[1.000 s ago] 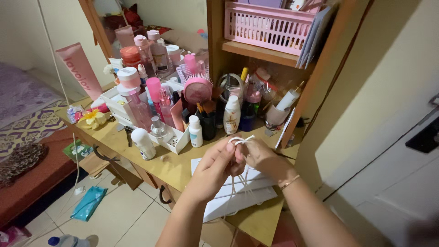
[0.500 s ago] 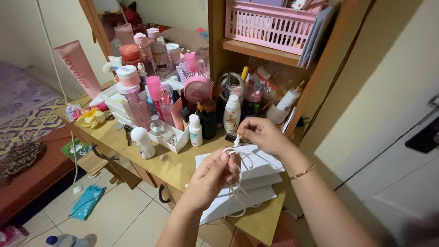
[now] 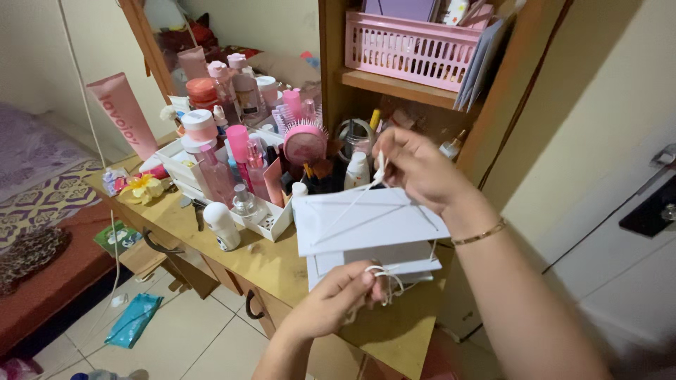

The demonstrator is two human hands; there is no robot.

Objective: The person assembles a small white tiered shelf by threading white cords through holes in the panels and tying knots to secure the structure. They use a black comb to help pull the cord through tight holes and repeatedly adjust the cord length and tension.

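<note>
Now the right hand (image 3: 415, 169) is raised above the back of the tabletop (image 3: 274, 260), its fingers pinched shut on a thin white cord (image 3: 379, 171) that runs down across the top of a white paper bag (image 3: 366, 222). Nearer the front edge, the left hand (image 3: 338, 299) is closed around a second loop of white cord (image 3: 384, 276) at the bag's lower side, thumb and fingers tight on it. The bag hangs flattened between the two hands, tilted, over the right part of the tabletop, with its lower edge close to the wood; whether it touches cannot be told.

Toward the left and back of the tabletop stands a white organiser (image 3: 271, 218) crowded with pink bottles, with a round pink hairbrush (image 3: 304, 141) behind it and a white roll-on bottle (image 3: 221, 224) in front near the front edge. A yellow flower clip (image 3: 143, 186) lies toward the left corner. On the shelf above sits a pink basket (image 3: 412, 49).
</note>
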